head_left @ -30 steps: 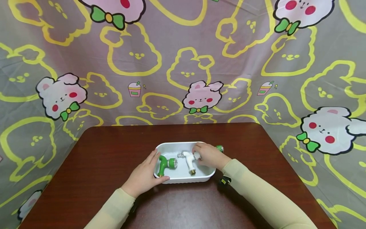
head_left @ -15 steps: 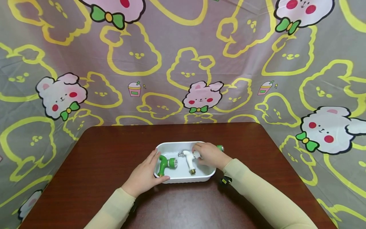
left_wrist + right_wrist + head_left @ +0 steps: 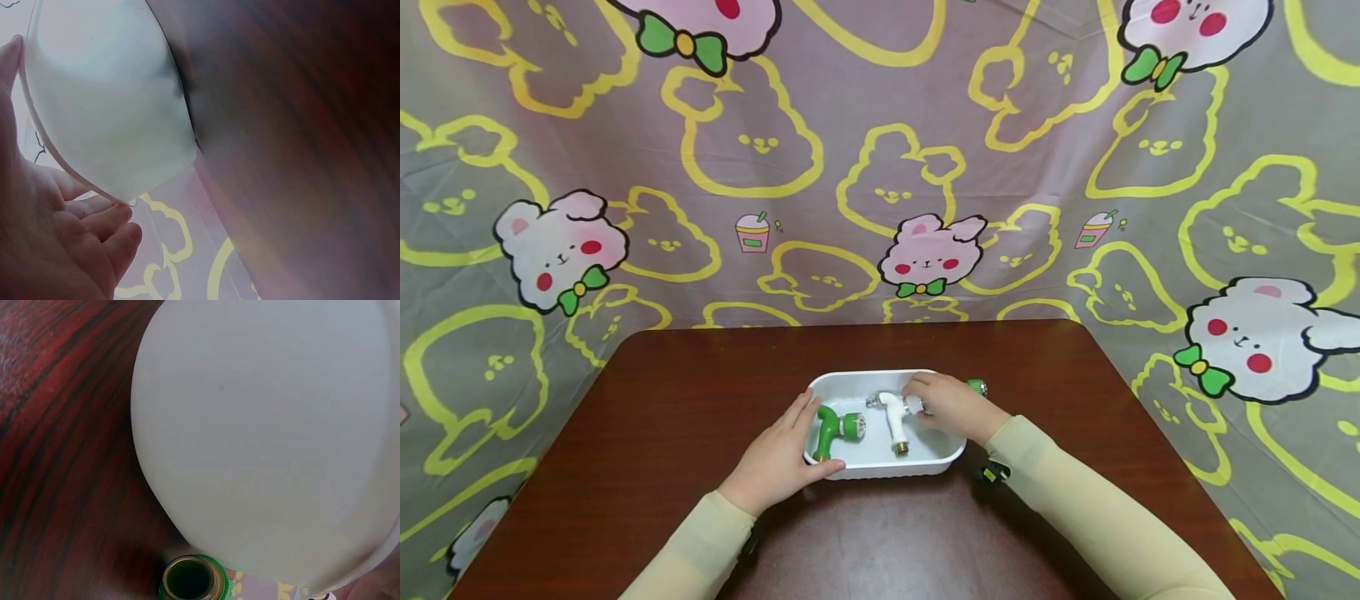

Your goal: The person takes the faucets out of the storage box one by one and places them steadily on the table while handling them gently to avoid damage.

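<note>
Inside a white tray [image 3: 887, 471], a right hand [image 3: 957, 407] pinches a white faucet [image 3: 895, 421] near a green faucet [image 3: 831, 430]; the left hand [image 3: 775, 458], thumb and fingers apart, touches the tray's end. Only the right-wrist view shows a green-collared brass mouth [image 3: 219, 579] outside.

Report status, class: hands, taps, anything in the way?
Left hand against white tray. Right hand gripping white tap. First green tap inside tray; second green tap outside, partly hidden. Nothing obviously blocking.
</note>
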{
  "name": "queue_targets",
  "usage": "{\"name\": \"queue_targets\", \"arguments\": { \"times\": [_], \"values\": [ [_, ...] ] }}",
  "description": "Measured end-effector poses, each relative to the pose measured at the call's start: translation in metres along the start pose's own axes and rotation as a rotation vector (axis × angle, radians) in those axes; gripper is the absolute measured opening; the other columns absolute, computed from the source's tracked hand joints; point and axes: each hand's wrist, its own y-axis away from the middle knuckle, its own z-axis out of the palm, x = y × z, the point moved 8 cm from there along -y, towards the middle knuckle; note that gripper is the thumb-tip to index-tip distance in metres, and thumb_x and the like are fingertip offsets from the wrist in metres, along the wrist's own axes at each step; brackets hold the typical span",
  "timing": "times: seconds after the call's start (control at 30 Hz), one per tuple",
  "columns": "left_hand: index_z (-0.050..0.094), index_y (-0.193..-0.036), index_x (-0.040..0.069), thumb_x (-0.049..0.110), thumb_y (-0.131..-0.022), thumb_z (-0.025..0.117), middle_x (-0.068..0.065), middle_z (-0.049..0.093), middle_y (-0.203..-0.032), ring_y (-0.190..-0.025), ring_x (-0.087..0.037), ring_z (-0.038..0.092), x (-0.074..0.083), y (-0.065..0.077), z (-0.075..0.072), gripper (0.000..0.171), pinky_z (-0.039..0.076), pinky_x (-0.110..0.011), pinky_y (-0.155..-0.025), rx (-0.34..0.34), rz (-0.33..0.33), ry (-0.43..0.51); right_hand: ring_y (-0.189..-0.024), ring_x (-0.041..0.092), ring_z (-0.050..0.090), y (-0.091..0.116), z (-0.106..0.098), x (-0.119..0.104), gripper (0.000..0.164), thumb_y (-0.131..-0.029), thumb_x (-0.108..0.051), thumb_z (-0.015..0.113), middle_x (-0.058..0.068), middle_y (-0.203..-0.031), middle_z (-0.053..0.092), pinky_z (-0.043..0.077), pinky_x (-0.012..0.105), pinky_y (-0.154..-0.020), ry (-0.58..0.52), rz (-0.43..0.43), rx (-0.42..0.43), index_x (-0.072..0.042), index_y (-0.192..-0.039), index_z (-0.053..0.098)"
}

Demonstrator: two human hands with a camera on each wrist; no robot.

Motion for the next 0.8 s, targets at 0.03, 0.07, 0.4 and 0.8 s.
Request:
{"name": "queue_targets", "arguments": {
  "times": [0.03, 0.07, 0.4, 0.8],
  "values": [
    [0.038, -0.157, -0.001, 0.065, -0.082, 0.077, -0.025, 0.032, -0.165, -0.137, -0.041, 0.054, 0.0001, 0.0002, -0.0002, 0.107, 0.052, -0.051, -0.103, 0.002, 0.002, -0.001, -0.112, 0.020, 0.066, 0.0002, -0.0001, -0.0001, 0.036, -0.089, -0.016, 0.080, 0.006, -0.124, 0.067, 0.056, 0.036, -0.099, -0.008, 0.003, -0.003, -0.010, -0.123, 0.070],
    [0.038, -0.157, -0.001, 0.066, -0.082, 0.077, -0.024, 0.031, -0.165, -0.137, -0.041, 0.054, -0.0002, 0.0003, 0.0000, 0.108, 0.052, -0.051, -0.104, -0.001, 0.000, -0.003, -0.113, 0.021, 0.066, 0.0003, -0.0006, -0.0004, 0.036, -0.090, -0.015, 0.080, 0.006, -0.125, 0.067, 0.055, 0.036, -0.100, -0.019, 0.004, -0.002, -0.009, -0.124, 0.070],
    [0.037, -0.157, -0.001, 0.069, -0.083, 0.074, -0.024, 0.030, -0.166, -0.140, -0.042, 0.052, -0.0006, -0.0004, -0.0004, 0.108, 0.051, -0.052, -0.105, -0.013, -0.007, 0.006, -0.110, 0.021, 0.067, 0.0023, -0.0065, 0.0015, 0.039, -0.090, -0.014, 0.081, 0.009, -0.124, 0.066, 0.057, 0.037, -0.096, -0.095, 0.038, 0.027, -0.006, -0.125, 0.067],
    [0.036, -0.159, 0.001, 0.065, -0.082, 0.077, -0.023, 0.029, -0.167, -0.139, -0.041, 0.052, 0.0004, 0.0006, 0.0004, 0.108, 0.051, -0.052, -0.104, -0.015, -0.015, 0.011, -0.110, 0.022, 0.067, 0.0038, -0.0077, 0.0010, 0.036, -0.091, -0.017, 0.081, 0.008, -0.123, 0.067, 0.056, 0.037, -0.098, -0.086, 0.036, 0.024, -0.008, -0.123, 0.070]
  ]
}}
